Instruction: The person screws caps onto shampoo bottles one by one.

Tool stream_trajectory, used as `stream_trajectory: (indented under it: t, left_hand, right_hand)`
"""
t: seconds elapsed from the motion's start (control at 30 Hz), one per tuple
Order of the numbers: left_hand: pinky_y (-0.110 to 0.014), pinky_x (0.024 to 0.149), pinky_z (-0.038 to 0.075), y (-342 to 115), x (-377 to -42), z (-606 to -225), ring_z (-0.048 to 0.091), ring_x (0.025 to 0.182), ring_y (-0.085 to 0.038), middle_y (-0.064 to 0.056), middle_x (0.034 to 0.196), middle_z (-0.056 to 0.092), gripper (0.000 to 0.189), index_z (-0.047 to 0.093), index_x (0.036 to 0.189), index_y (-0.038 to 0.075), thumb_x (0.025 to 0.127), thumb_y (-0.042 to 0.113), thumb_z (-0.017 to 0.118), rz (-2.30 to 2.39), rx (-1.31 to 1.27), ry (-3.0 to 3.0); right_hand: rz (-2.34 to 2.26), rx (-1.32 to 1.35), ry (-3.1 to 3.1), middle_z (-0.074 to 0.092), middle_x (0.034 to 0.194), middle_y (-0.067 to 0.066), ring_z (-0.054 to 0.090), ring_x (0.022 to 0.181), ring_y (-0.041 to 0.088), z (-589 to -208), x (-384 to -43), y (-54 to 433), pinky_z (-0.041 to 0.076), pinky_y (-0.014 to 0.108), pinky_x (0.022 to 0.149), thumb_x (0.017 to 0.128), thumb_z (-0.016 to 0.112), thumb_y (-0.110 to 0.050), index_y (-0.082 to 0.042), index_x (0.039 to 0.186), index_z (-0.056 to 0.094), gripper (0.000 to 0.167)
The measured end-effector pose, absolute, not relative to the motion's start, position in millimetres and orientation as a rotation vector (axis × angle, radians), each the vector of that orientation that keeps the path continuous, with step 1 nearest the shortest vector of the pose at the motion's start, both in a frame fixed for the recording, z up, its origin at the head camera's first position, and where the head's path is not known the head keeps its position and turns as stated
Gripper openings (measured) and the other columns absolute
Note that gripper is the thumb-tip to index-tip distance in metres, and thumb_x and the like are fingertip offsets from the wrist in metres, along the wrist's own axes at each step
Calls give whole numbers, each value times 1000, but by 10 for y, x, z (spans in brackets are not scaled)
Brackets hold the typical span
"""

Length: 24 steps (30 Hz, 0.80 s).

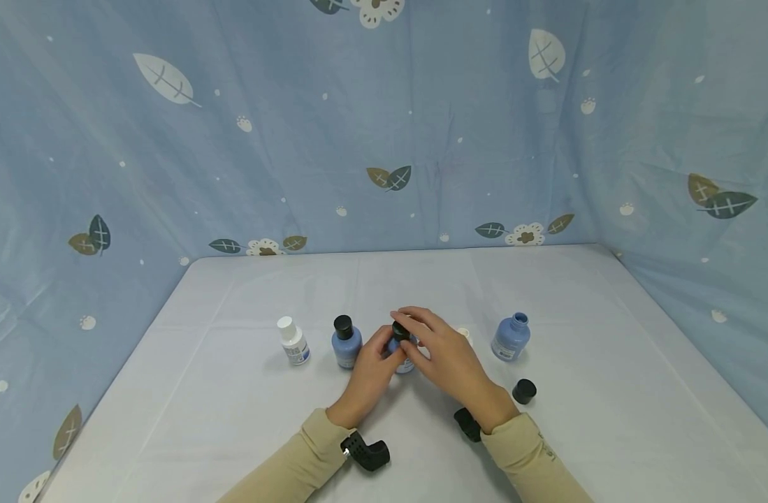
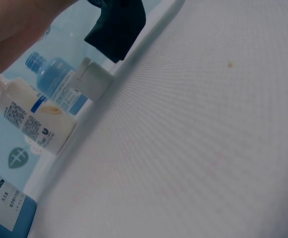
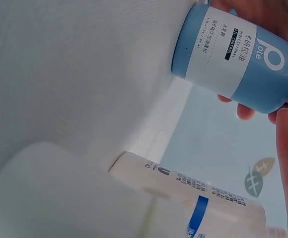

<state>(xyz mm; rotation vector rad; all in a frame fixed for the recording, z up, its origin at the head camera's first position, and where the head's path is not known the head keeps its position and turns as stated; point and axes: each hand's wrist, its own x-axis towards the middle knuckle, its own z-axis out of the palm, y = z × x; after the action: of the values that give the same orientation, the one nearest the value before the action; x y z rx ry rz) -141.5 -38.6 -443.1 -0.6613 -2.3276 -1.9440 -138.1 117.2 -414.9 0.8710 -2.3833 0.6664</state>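
Note:
A blue bottle with a white label [image 3: 218, 49] stands between my two hands in the middle of the table. My left hand [image 1: 372, 370] grips its body from the left. On top sits a black cap [image 1: 400, 330], which the fingers and thumb of my right hand [image 1: 451, 360] pinch. Just left of the held bottle is a second blue bottle [image 1: 346, 349], also black-capped. A cream bottle [image 2: 37, 116] stands behind my right hand, mostly hidden in the head view.
A small white-capped bottle [image 1: 293, 342] is at the left. Over on the right stand an uncapped blue bottle [image 1: 511, 339] and a loose black cap [image 1: 524, 391]. In the left wrist view a whitish cap [image 2: 92, 82] lies on the white table [image 1: 233, 419]. Blue patterned cloth [image 1: 333, 126] hangs around.

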Motion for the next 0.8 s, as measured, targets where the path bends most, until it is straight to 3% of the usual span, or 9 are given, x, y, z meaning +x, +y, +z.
stream_trajectory:
  t: [0.13, 0.37, 0.57, 0.8]
  left_hand:
    - [-29, 82, 44, -387, -1416, -4440, 52, 100, -17, 4, 107, 55, 25, 56, 115, 18, 90, 20, 54, -1972, -654, -2322]
    - [-30, 83, 44, -385, -1427, -4448, 53, 102, -16, 4, 111, 55, 27, 55, 115, 23, 89, 27, 55, -2024, -664, -2310]
    - [-30, 82, 44, -381, -1426, -4448, 53, 100, -17, 5, 110, 56, 27, 56, 116, 20, 89, 25, 55, -2011, -667, -2296]
    - [-30, 86, 43, -386, -1412, -4439, 51, 105, -20, 1, 111, 55, 29, 54, 118, 15, 89, 21, 55, -1955, -681, -2310]
  right_hand:
    - [600, 910, -2372, 43, 132, 1, 45, 114, 16, -4152, -1374, 1174, 46, 28, 75, 83, 59, -7, -18, 129, 48, 49]
    - [574, 931, -2370, 40, 135, 1, 45, 114, 16, -4152, -1366, 1185, 42, 24, 65, 79, 54, 0, -17, 132, 45, 56]
    - [583, 958, -2351, 42, 133, 2, 43, 117, 16, -4155, -1366, 1188, 44, 25, 76, 78, 55, 3, -13, 130, 47, 55]
    - [634, 916, -2345, 48, 128, 1, 45, 115, 15, -4161, -1373, 1175, 44, 27, 84, 83, 53, -2, -12, 125, 53, 43]
